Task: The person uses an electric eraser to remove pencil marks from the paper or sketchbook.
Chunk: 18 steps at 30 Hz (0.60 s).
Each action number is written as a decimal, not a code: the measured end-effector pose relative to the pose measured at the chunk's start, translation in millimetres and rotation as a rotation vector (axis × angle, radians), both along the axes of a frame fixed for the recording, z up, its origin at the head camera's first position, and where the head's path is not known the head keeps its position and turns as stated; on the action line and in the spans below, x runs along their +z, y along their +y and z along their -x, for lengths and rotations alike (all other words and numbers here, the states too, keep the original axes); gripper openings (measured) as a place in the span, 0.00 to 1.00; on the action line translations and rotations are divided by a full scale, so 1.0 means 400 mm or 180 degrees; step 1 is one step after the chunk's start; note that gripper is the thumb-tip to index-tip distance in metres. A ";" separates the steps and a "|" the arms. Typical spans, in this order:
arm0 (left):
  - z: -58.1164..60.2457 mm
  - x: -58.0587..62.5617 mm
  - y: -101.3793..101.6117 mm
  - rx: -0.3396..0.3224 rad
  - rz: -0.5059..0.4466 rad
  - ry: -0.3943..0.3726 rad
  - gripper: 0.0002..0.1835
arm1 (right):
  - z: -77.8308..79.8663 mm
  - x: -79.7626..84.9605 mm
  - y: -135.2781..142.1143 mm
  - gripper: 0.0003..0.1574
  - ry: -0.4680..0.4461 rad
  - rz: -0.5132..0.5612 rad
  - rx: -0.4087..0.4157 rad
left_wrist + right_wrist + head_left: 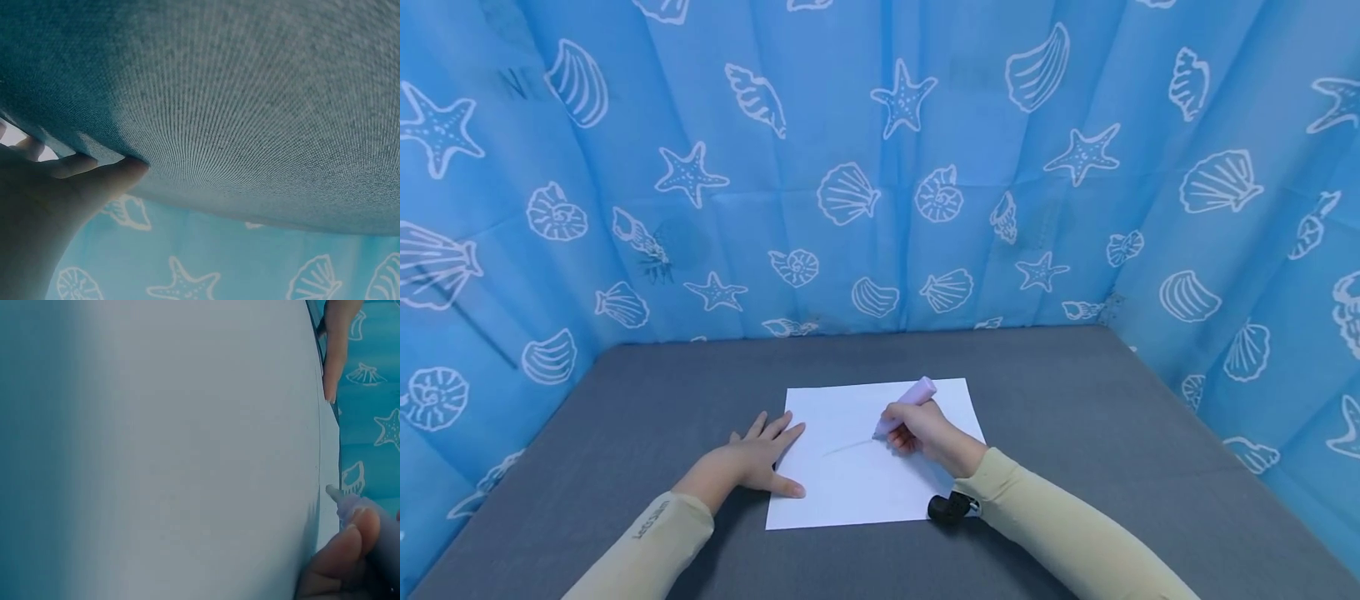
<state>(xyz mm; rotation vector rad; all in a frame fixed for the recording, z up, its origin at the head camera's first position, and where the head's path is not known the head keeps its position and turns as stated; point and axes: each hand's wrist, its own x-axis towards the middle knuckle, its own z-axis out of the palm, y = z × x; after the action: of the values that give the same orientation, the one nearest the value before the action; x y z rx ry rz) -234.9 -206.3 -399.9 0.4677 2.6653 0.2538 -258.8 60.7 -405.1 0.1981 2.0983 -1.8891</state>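
A white sheet of paper lies on the grey cloth-covered table. My right hand grips a thick lilac marker over the paper's right half, its tip down at the sheet. From that tip a thin, faint line runs left across the middle of the page. In the right wrist view, thumb and finger pinch the marker near its pale tip. With fingers spread, my left hand rests at the paper's left edge, thumb and fingertips on the sheet. The left wrist view shows its fingers against the grey cloth.
Grey cloth surrounds the paper on all sides. A blue curtain with white shells and starfish hangs behind the table and along both sides. A small black device sits at the right wrist, over the paper's near right corner.
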 end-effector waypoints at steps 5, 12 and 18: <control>0.002 0.002 0.000 -0.0011 -0.0007 -0.0014 0.59 | -0.002 0.002 -0.007 0.09 0.0004 -0.0172 0.0030; 0.006 0.000 0.000 -0.0005 0.0020 -0.0009 0.59 | -0.002 0.005 -0.011 0.10 -0.0026 -0.0237 -0.0051; 0.005 0.002 0.002 0.0029 0.0050 -0.0030 0.59 | -0.003 0.011 -0.013 0.11 -0.0040 -0.0266 0.0045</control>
<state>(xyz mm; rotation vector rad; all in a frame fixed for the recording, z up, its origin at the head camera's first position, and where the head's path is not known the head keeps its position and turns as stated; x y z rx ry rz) -237.0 -205.4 -399.2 0.4486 2.6588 0.2371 -257.7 55.3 -400.5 0.2131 2.1665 -1.7891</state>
